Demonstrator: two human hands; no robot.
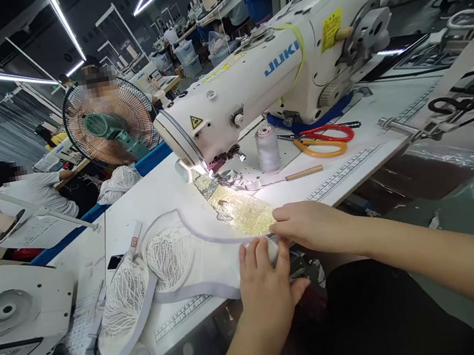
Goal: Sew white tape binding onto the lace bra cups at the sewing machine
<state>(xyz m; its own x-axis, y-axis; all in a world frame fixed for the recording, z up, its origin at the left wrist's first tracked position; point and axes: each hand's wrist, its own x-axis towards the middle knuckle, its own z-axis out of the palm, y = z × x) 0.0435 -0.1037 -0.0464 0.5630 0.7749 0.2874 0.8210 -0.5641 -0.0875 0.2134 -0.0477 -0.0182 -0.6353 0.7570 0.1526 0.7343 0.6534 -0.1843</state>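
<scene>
A white lace garment piece (160, 263) with a wide white elastic band lies on the white sewing table (349, 140). Its far end runs under the presser foot (222, 174) of a white JUKI sewing machine (273, 68), lit yellow by the machine lamp. My left hand (267, 287) lies on the near edge of the fabric, fingers curled over it. Just to the right, my right hand (309, 226) pinches the same edge, fingers closed on the fabric.
A white thread spool (267, 148), red and orange scissors (326, 141) and a wooden-handled tool (300, 174) lie beside the machine. A standing fan (110, 123) is behind the table. Other people sit at the left. A phone (115, 261) lies left of the garment.
</scene>
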